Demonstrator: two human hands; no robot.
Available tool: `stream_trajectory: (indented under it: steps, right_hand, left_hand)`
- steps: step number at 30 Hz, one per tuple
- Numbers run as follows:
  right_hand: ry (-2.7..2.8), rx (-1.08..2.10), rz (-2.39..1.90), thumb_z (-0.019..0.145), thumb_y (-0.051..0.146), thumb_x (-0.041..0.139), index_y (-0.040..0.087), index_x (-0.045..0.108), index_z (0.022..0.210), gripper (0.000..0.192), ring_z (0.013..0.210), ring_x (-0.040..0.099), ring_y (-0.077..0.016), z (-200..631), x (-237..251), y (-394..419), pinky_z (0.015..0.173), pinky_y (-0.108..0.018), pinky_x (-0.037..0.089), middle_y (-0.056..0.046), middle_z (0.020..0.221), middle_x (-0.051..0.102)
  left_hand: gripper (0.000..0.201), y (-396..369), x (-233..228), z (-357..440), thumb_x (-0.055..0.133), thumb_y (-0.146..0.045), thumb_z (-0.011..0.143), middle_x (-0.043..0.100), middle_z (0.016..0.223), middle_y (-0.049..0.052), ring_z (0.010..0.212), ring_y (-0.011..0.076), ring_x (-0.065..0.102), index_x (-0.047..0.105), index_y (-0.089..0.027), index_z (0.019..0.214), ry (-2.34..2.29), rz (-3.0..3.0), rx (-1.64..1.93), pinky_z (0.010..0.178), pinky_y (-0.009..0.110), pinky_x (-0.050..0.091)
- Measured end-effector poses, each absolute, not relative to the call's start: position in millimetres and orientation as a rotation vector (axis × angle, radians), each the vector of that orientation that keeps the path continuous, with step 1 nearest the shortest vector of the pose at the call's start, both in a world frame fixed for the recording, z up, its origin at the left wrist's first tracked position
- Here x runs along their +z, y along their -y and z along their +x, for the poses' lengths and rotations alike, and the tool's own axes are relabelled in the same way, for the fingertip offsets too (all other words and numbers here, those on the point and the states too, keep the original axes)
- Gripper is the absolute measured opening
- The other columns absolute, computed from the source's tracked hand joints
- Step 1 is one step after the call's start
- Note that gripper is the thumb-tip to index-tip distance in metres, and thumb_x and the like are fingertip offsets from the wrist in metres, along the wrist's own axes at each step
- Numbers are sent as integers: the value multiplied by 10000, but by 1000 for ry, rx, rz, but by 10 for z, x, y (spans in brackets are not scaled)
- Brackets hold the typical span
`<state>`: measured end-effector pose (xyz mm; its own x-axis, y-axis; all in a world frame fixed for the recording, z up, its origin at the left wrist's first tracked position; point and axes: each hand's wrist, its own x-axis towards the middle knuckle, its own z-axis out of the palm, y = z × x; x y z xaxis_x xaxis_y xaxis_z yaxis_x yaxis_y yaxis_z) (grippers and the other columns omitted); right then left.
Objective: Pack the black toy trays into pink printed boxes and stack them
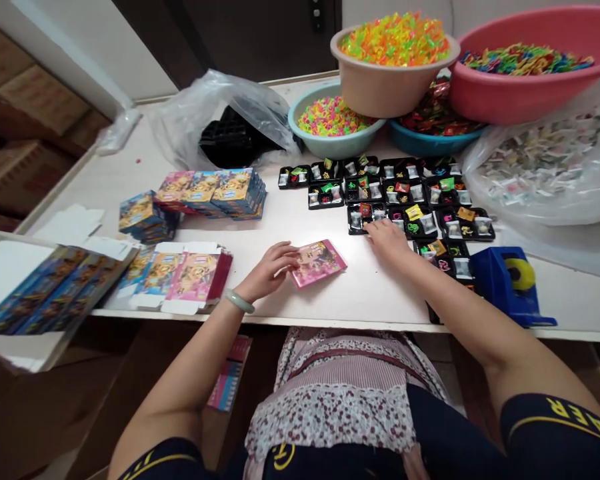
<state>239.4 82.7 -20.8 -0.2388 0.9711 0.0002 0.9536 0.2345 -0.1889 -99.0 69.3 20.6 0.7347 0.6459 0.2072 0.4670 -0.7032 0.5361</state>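
Observation:
A flat pink printed box [320, 261] lies at a slant on the table in front of me. My left hand [275, 267], with a pale green bangle at the wrist, has its curved fingers and thumb at the box's left end. To the right, my right hand [389, 241] reaches the near edge of a black tray [356, 221] holding small wrapped packets, its fingertips closed on that edge. Part of this tray is hidden under the fingers. More filled black trays [413, 193] stand close together behind and beside my right hand, some partly covered by my forearm.
Stacked printed boxes [233, 190] and flat open-ended boxes [193, 275] are at left, beside a white carton [15, 250]. Basins of small colourful toys [387, 83] line the back, near a plastic bag of black trays [225, 127]. A blue tape dispenser [503, 283] stands at right.

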Motion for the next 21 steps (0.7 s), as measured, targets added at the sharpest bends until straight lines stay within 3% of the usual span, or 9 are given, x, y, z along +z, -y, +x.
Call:
stream_trajectory:
  steps: [2, 5, 10, 15, 17, 21]
  right_hand:
    - [2449, 191, -1866, 901, 129, 436, 132, 627, 1133, 300, 1032, 522, -285, 2322, -224, -822, 851, -384, 406, -130, 1115, 666]
    - [2488, 209, -1738, 917, 168, 437, 136, 612, 1184, 320, 1014, 534, -273, 2257, -232, -736, 863, -377, 410, -117, 1133, 665]
    - [2476, 193, -1535, 902, 327, 526, 199, 570, 1284, 405, 1192, 463, -316, 2300, -213, -852, 986, -456, 376, -115, 1311, 562]
    - [2570, 317, -1599, 793, 498, 646, 285, 574, 1291, 547, 1354, 269, -457, 2328, -300, -1022, 1051, -629, 270, -106, 1475, 385]
    - [2537, 374, -1620, 787, 490, 647, 290, 558, 1307, 565, 1351, 273, -466, 2293, -353, -1008, 1046, -654, 271, -109, 1486, 362]
    - [2406, 408, -1574, 795, 395, 630, 272, 587, 1262, 485, 1285, 387, -403, 2229, -410, -951, 1016, -605, 360, -123, 1432, 412]
  left_hand:
    - [462, -679, 88, -1169, 437, -16, 806, 509, 1330, 130, 1333, 297, 366, 570, -194, 1211, -1095, 2560, 444, 1079, 567, 352]
    - [451, -602, -44, -1061, 481, -110, 855, 521, 1296, 155, 1246, 290, 448, 493, -169, 1302, -1300, 2542, 409, 1046, 528, 400]
    - [479, -533, -133, -337, 611, -351, 854, 503, 1305, 167, 1207, 338, 440, 503, -163, 1282, -1358, 2600, 296, 1003, 521, 411]
    - [335, -522, -145, -243, 446, -164, 909, 484, 1370, 124, 1211, 326, 423, 545, -192, 1228, -1308, 2647, 171, 997, 511, 393]
    - [356, -487, -126, -273, 463, -150, 893, 467, 1390, 118, 1242, 315, 400, 520, -191, 1242, -1296, 2608, 203, 1021, 504, 376]
    - [428, -430, -110, -101, 671, -414, 785, 526, 1229, 180, 1130, 338, 461, 549, -118, 1069, -1520, 2475, 245, 947, 493, 424]
